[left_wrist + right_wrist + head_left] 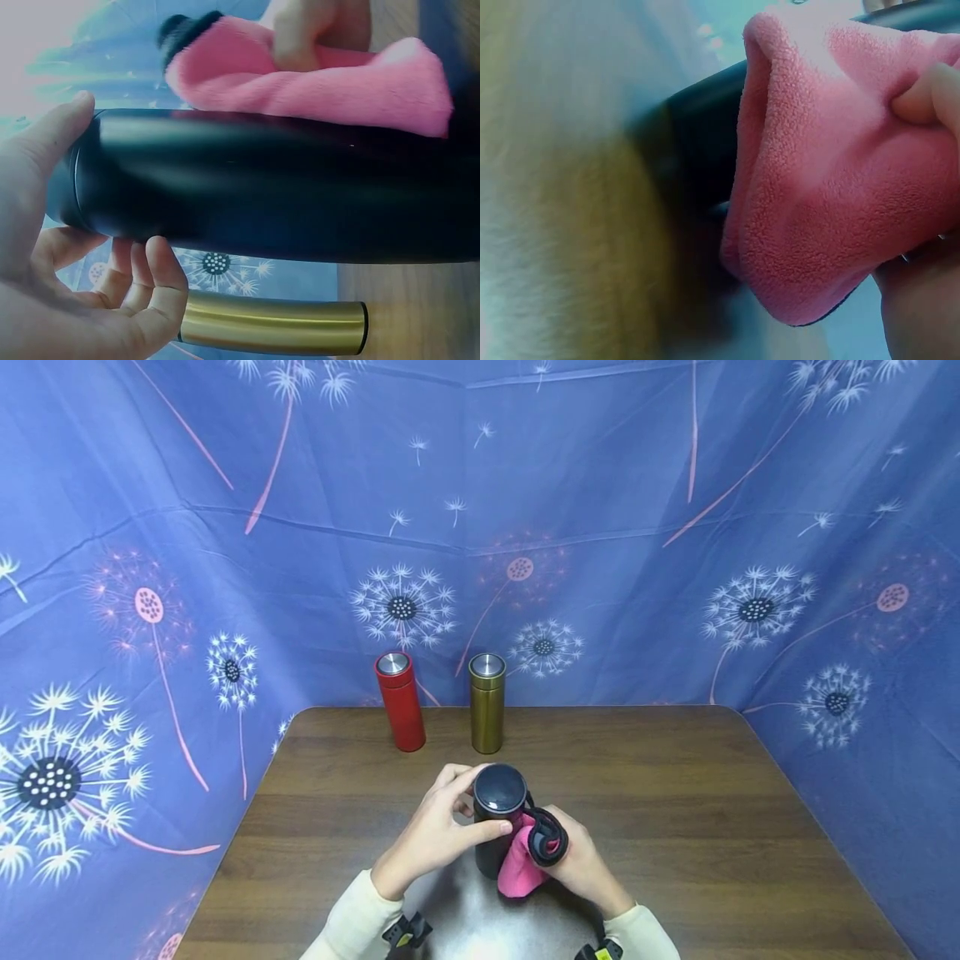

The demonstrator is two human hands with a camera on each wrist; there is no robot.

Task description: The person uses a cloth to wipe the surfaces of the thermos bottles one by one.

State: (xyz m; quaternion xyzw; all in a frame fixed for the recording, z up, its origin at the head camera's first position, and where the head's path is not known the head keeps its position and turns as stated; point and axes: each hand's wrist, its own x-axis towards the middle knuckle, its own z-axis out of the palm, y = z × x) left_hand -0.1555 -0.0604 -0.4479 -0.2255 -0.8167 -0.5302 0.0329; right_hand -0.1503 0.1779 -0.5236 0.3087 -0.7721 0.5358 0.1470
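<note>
A black thermos bottle (500, 789) stands near the middle of the table, its dark lid facing up. My left hand (438, 831) grips it near the top; in the left wrist view the thumb and fingers (166, 274) lie on opposite sides of the lid end. A folded pink cloth (521, 864) with a black band is held in my right hand (577, 860), against or very near the bottle's right side. In the right wrist view the cloth (817, 180) is fuzzy, with a thumb pressing into it, and covers part of the bottle.
Behind the hands, a red thermos (402, 706) and a gold thermos (487, 706) stand upright on the wooden table (675, 793), toward its back edge. A blue dandelion-patterned curtain (622, 568) hangs behind the table and along both sides.
</note>
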